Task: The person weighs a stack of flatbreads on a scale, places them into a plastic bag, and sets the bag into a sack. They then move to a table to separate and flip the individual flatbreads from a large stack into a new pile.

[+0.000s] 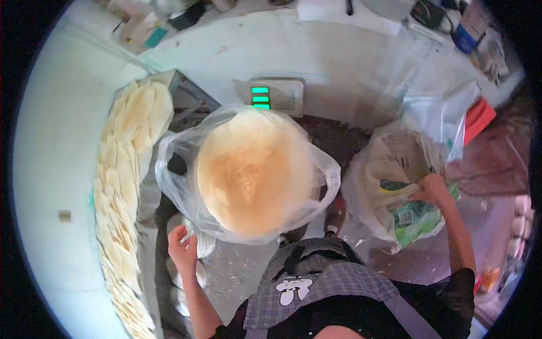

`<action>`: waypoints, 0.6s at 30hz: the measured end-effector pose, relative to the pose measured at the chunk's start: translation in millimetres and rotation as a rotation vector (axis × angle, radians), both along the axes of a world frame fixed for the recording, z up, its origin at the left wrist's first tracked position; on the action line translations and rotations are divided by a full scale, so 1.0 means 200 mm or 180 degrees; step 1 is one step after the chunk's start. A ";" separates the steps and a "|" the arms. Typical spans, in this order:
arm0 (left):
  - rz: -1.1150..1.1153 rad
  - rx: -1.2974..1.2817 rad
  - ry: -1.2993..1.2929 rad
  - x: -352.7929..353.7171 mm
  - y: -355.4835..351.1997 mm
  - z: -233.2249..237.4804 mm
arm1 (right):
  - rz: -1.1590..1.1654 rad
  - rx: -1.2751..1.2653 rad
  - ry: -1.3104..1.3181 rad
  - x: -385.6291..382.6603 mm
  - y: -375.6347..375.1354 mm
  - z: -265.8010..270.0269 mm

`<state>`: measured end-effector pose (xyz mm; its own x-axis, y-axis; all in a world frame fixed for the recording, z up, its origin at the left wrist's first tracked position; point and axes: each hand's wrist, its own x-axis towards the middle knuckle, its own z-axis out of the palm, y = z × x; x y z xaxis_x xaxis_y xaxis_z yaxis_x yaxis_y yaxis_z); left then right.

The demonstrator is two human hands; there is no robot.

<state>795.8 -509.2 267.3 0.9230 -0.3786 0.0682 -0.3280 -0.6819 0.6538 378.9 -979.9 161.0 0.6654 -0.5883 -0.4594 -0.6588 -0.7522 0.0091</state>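
Note:
A round, pale-brown flatbread stack (254, 175) sits in an open clear plastic bag (172, 183), whose handles spread to both sides. Behind it is a scale (288, 96) with a green lit display. My left hand (183, 248) is raised at the bag's lower left, fingers curled loosely with a gap between them and nothing visible in them. On the right, my right hand (433, 189) reaches into a large translucent bag (370, 209) holding green and yellow printed packaging (415, 220). Its fingers are bent against the plastic; whatever they grip is too small to make out.
Overlapping flatbreads (121, 186) lie in a long row on the left. A red object (479, 120) and white plastic (440, 107) are at the upper right. Assorted items (471, 31) line the back edge. White round objects (183, 299) stand low by my left arm.

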 end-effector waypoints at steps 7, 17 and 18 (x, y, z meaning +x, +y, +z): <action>0.0546 -0.0469 0.0077 -0.12 0.23 0.03 | 0.0152 -0.0204 -0.1097 0.41 0.19 1.02; 0.1644 -0.0929 0.0273 -0.45 0.85 -0.05 | 0.2351 -0.2126 -0.1946 0.91 0.56 1.65; 0.1671 -0.1176 0.0301 -0.50 0.96 -0.07 | 0.2417 -0.2073 -0.1918 1.02 0.58 1.66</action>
